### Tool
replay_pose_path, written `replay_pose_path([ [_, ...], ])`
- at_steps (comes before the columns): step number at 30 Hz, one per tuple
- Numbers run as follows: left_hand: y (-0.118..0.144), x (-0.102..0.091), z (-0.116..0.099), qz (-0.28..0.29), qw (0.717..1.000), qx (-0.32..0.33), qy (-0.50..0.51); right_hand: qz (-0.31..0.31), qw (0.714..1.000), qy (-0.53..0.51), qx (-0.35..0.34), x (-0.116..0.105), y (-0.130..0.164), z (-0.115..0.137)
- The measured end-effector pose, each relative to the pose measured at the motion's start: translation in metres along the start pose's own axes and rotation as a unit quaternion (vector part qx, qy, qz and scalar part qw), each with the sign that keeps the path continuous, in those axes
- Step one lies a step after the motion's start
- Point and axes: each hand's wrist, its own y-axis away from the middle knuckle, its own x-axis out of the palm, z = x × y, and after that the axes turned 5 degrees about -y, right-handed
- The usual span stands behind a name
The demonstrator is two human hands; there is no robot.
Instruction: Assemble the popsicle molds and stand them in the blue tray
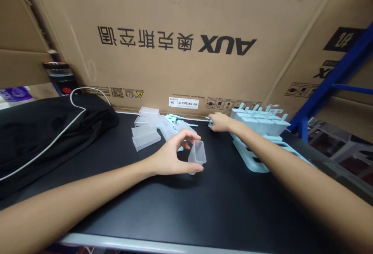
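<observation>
Currently your left hand (169, 155) grips a clear plastic mould cup (197, 156) just above the black table (186, 203). Farther back, your right hand (219, 122) pinches a pale blue stick (210, 121) beside the blue mould rack (256, 156). More clear cups (145, 135) lie behind.

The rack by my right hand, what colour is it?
Pale blue. The rack shows best in the head view, lying on the black table beside the right hand.
</observation>
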Motion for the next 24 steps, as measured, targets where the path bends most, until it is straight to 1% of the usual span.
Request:
replay_pose_path([
  [4, -0.001, 0.002, -0.004, 0.012, 0.998, 0.021, 0.050, 0.021, 1.000, 0.002, -0.001, -0.002, 0.009, -0.004],
  [6, -0.001, 0.003, -0.006, 0.014, 0.998, 0.025, 0.064, 0.022, 1.000, -0.004, -0.011, -0.005, 0.015, 0.001],
  [8, 0.000, 0.004, -0.007, 0.021, 0.997, 0.010, 0.070, 0.026, 0.999, -0.012, -0.028, -0.010, 0.023, 0.008],
  [12, 0.002, 0.006, -0.007, 0.065, 0.995, -0.031, 0.062, 0.024, 0.997, -0.027, -0.071, -0.019, 0.047, 0.021],
  [14, 0.003, 0.008, -0.005, 0.080, 0.996, -0.022, 0.045, 0.022, 0.996, -0.034, -0.079, -0.020, 0.058, 0.024],
  [17, 0.003, 0.010, -0.002, 0.071, 0.997, 0.010, 0.017, 0.012, 0.996, -0.062, -0.066, -0.019, 0.072, 0.026],
  [19, 0.003, 0.010, -0.002, 0.066, 0.998, 0.013, 0.001, -0.006, 0.993, -0.102, -0.054, -0.020, 0.080, 0.026],
  [21, 0.003, 0.010, -0.003, 0.070, 0.997, 0.005, -0.014, -0.035, 0.984, -0.167, -0.056, -0.028, 0.089, 0.027],
  [22, 0.002, 0.010, -0.003, 0.073, 0.997, 0.001, -0.019, -0.055, 0.973, -0.212, -0.065, -0.034, 0.095, 0.029],
  [23, 0.002, 0.010, -0.004, 0.075, 0.997, -0.001, -0.024, -0.075, 0.957, -0.271, -0.077, -0.041, 0.101, 0.032],
  [24, 0.002, 0.010, -0.004, 0.077, 0.997, -0.002, -0.026, -0.096, 0.932, -0.339, -0.088, -0.049, 0.108, 0.036],
])
